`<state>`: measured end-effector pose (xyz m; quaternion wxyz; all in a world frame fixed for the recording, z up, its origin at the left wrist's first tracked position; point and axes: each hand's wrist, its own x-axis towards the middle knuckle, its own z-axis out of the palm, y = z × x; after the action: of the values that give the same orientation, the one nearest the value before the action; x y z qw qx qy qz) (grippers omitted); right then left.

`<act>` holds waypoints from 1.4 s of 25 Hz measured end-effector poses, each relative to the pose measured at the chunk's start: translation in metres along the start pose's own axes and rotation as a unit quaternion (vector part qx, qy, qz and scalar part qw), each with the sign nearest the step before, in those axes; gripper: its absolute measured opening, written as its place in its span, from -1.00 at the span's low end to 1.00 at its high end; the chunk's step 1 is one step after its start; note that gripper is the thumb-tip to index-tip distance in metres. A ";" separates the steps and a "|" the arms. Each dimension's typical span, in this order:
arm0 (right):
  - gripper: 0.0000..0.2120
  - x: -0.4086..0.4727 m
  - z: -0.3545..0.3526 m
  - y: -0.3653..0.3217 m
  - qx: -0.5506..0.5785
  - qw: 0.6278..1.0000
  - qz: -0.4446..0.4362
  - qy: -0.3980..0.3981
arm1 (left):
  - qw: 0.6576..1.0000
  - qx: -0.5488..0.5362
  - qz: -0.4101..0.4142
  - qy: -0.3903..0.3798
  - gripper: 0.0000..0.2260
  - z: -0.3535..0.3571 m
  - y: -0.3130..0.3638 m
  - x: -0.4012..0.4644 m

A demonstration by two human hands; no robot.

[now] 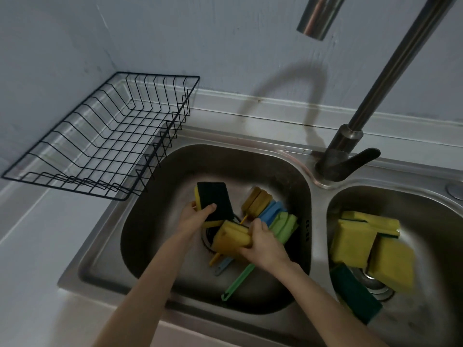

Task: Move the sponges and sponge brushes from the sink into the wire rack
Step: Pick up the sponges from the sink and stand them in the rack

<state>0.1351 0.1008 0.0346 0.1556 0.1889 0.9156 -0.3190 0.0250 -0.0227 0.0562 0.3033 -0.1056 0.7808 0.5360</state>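
In the left sink basin [155, 236], my left hand [194, 216] grips a yellow sponge with a dark green scouring face [214, 200], held tilted above the drain. My right hand [263, 242] is closed on the yellow head of a sponge brush [231, 237]. Behind it lie a brown sponge brush [256, 201], a blue one [271, 211] and a green one [285, 225], their handles [238, 280] pointing toward me. The black wire rack [100, 136] stands empty on the counter at the far left.
The right basin [426, 321] holds several yellow sponges [373, 249] and a green scouring pad [355, 299] over its drain. A tall steel faucet [350, 146] rises between the basins, its spout overhead. White counter [37, 246] lies left of the sink; the wall is close behind.
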 end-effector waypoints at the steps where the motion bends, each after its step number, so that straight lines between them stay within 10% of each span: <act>1: -0.48 -0.003 -0.005 0.001 0.021 1.000 0.002 0.015 | 1.000 -0.005 0.014 0.006 -0.61 -0.002 0.003 -0.005; 14: -0.46 -0.048 -0.088 -0.065 0.295 0.931 0.024 0.214 | 0.975 -0.016 0.223 0.008 -0.52 -0.031 0.058 -0.081; 20: -0.79 -0.054 -0.097 -0.130 0.478 0.862 -0.092 0.145 | 0.961 -0.104 0.253 0.042 -0.59 -0.085 0.084 -0.098; 35: -0.72 0.024 -0.066 -0.267 0.366 0.909 -0.151 0.129 | 0.970 -0.068 0.227 0.060 -0.53 -0.250 0.080 -0.029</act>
<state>-0.0156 -0.0440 0.2146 -0.0940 0.1315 0.7643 -0.6242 -0.0812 -0.2202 0.1951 0.1185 0.0218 0.7630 0.6351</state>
